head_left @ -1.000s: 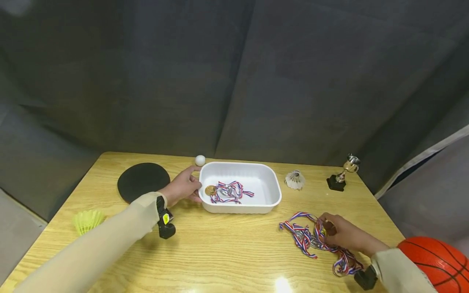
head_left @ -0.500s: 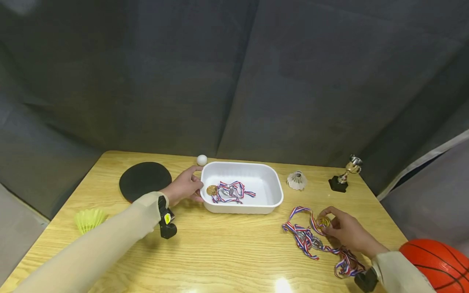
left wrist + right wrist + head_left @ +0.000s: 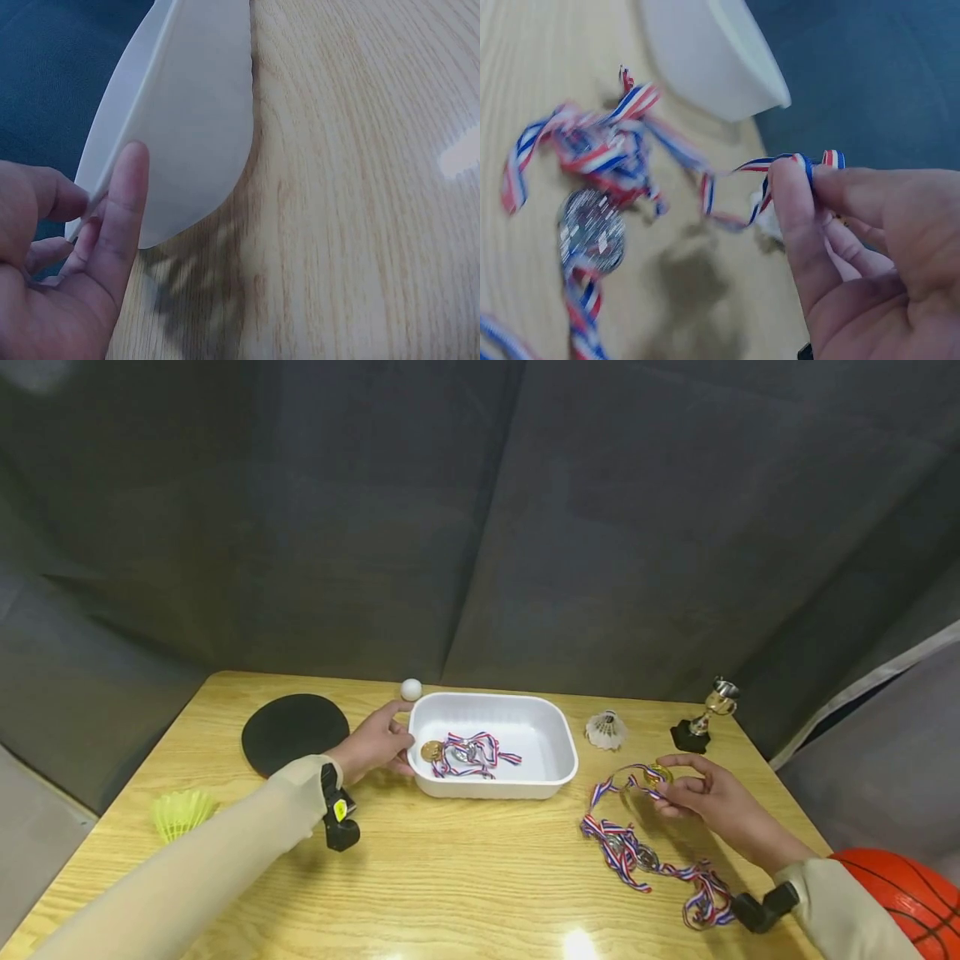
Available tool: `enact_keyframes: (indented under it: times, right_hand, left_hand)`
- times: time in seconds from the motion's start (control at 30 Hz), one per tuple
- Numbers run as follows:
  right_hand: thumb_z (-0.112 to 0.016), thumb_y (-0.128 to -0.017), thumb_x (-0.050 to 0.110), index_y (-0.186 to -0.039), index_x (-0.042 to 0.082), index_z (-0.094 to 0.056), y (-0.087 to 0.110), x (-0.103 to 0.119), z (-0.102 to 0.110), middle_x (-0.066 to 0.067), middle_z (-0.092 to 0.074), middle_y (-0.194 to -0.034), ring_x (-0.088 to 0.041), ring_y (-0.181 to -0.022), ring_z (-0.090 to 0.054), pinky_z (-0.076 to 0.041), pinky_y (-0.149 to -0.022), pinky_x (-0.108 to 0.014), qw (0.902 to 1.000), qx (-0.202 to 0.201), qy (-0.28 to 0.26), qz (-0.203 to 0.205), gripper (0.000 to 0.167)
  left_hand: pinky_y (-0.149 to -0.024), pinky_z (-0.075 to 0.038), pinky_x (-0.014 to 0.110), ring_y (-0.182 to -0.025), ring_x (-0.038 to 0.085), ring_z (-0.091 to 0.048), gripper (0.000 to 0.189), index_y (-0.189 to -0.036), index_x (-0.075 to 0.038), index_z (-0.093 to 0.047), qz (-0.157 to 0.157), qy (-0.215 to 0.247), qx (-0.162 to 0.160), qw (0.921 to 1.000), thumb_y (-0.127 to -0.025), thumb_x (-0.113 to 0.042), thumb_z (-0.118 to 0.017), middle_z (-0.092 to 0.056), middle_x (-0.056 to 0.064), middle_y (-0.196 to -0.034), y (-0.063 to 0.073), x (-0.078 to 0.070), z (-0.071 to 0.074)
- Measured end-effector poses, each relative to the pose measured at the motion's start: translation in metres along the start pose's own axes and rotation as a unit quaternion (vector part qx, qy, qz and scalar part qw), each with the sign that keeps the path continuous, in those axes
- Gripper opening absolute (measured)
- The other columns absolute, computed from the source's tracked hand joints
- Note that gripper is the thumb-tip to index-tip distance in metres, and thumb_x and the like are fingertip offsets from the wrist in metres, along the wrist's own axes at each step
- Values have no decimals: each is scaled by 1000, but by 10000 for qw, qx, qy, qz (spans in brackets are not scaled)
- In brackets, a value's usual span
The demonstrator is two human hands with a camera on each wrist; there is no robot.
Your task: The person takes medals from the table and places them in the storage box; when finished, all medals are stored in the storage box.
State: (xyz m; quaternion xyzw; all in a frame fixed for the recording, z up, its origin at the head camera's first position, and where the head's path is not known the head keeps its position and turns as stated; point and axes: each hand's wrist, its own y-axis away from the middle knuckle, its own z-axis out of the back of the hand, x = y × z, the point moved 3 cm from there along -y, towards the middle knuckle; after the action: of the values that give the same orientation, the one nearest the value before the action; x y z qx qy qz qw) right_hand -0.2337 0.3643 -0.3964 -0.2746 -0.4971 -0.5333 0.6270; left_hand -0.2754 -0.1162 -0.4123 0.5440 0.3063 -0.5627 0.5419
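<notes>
A white plastic tub [image 3: 491, 788] stands mid-table, and my left hand [image 3: 375, 742] grips its left rim. In the left wrist view the thumb and fingers [image 3: 129, 184] pinch that rim from both sides. Inside the tub lie a gold medal [image 3: 431, 751] and a silver medal with a striped ribbon [image 3: 487, 752]. My right hand [image 3: 708, 793] pinches a gold medal [image 3: 657, 774] above the table, its red, white and blue ribbon [image 3: 727, 219] trailing down. Below lie silver medals [image 3: 592, 231] and tangled ribbons [image 3: 705, 897]; the right fingers hide the gold disc in the right wrist view.
A white shuttlecock [image 3: 606, 729] and small trophy [image 3: 703, 717] stand at the back right. An orange basketball [image 3: 911, 893] is at the right edge. To the left are a black paddle [image 3: 294, 733], a yellow shuttlecock [image 3: 182, 814] and a white ball [image 3: 410, 689].
My right hand has lifted the gold medal off the pile and moved it away from me, drawing its ribbon up. The left hand keeps its grip on the tub.
</notes>
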Motion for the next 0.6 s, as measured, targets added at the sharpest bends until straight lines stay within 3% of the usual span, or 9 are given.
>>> enact_keyframes:
  times: [0.23, 0.4, 0.6]
  right_hand:
    - [-57, -106, 6, -139, 18, -48, -2, 32, 1, 2, -76, -97, -9, -91, -76, -69, -85, -20, 9924, -142, -838, 891, 36]
    - [-56, -105, 1, -140, 14, -49, -3, 62, 3, 0, -75, -99, -11, -91, -76, -69, -83, -21, 9839, -185, -1204, 1309, 38]
    - [-60, -104, 5, -142, 13, -47, -12, 101, 8, 0, -75, -98, -9, -89, -76, -68, -80, -18, 9808, -358, -1110, 1566, 41]
  left_hand:
    - [-75, -73, 38, -80, 21, -64, 68, -164, -4, -25, -7, 13, -31, 10000, -101, 4, -49, -54, 26, -115, -1, 0, -1]
    - [-74, -73, 38, -80, 22, -64, 67, -163, -3, -25, -10, 21, -52, 10000, -101, 5, -48, -53, 27, -116, -2, 0, -1]
    - [-78, -73, 41, -79, 21, -64, 69, -164, -4, -24, 24, 25, -49, 10000, -101, 5, -48, -53, 28, -118, -2, 0, 1]
